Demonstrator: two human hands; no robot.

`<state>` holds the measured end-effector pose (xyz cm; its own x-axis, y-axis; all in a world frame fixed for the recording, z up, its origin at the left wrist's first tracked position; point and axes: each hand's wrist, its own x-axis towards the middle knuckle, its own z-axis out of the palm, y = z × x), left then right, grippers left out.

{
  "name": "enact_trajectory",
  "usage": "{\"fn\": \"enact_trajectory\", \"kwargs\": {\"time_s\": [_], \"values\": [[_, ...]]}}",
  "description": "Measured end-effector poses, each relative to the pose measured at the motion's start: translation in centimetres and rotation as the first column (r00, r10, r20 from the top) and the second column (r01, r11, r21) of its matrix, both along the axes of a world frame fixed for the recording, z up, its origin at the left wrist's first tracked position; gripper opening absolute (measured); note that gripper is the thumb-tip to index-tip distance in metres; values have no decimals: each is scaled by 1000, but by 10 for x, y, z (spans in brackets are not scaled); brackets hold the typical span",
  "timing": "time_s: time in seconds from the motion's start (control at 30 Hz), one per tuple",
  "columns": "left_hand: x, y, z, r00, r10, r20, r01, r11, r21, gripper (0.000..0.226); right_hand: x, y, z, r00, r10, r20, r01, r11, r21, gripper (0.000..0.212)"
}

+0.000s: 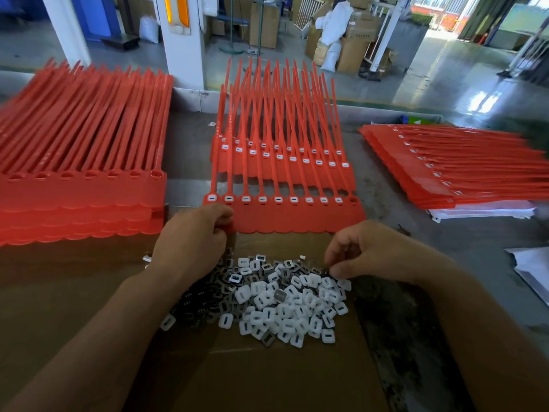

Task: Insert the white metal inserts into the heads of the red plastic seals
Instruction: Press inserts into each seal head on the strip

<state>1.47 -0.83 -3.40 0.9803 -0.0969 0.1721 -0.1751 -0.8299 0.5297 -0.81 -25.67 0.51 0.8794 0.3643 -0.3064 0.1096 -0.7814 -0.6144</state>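
A strip of joined red plastic seals (297,218) lies in front of me on other such strips. Most of its heads hold white inserts; the rightmost head (353,200) is empty. My left hand (193,242) grips the strip's lower left corner. A pile of white metal inserts (285,307) lies on brown cardboard below the strip. My right hand (368,251) hovers over the pile's upper right edge, thumb and fingertips pinched together on a small insert.
A stack of red seals with empty heads (83,197) sits at the left. Another stack with filled heads (445,173) lies at the right on white sheets. Paper (531,269) lies at the far right. The cardboard (267,376) covers the near table.
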Motion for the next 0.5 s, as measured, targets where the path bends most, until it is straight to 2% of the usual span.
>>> {"fn": "enact_trajectory", "kwargs": {"time_s": [0.1,0.3,0.5], "values": [[0,0,0,1000,0,-3,0,1000,-1,43,-1,4,-2,998,49,-41,-49,999,-20,15],[-1,0,1,1000,0,3,0,1000,-5,43,0,7,-4,997,75,-15,-76,994,-74,14],[-1,0,1,1000,7,2,-7,1000,-16,43,0,3,-4,995,-20,99,19,1000,8,14]]}}
